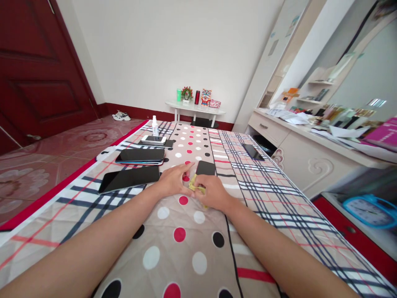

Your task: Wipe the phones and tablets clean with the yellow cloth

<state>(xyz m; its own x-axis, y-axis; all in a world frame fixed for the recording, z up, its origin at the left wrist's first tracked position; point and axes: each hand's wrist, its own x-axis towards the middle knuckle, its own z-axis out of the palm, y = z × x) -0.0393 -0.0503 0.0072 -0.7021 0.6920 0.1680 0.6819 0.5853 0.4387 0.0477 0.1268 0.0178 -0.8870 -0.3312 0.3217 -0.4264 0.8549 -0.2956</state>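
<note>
A phone with a dark screen (206, 167) lies on the bed cover, partly hidden by my right hand (211, 191). That hand is closed around a crumpled yellow cloth (198, 188) at the phone's near edge. My left hand (174, 179) rests to the left, fingers and thumb apart in a curve; its thumb tip comes close to the cloth, and whether they touch I cannot tell. Beside my left wrist lies a large black-screened device (129, 179). Beyond it are another dark device (141, 155), apparently on top of others, and a white phone (153, 139).
A small white spray bottle (155, 126) stands upright behind the white phone. Another dark phone (252, 152) lies at the bed's right side. A dresser (297, 155) with bottles and papers borders the right. At the far end stands a low white table (195, 108) with ornaments.
</note>
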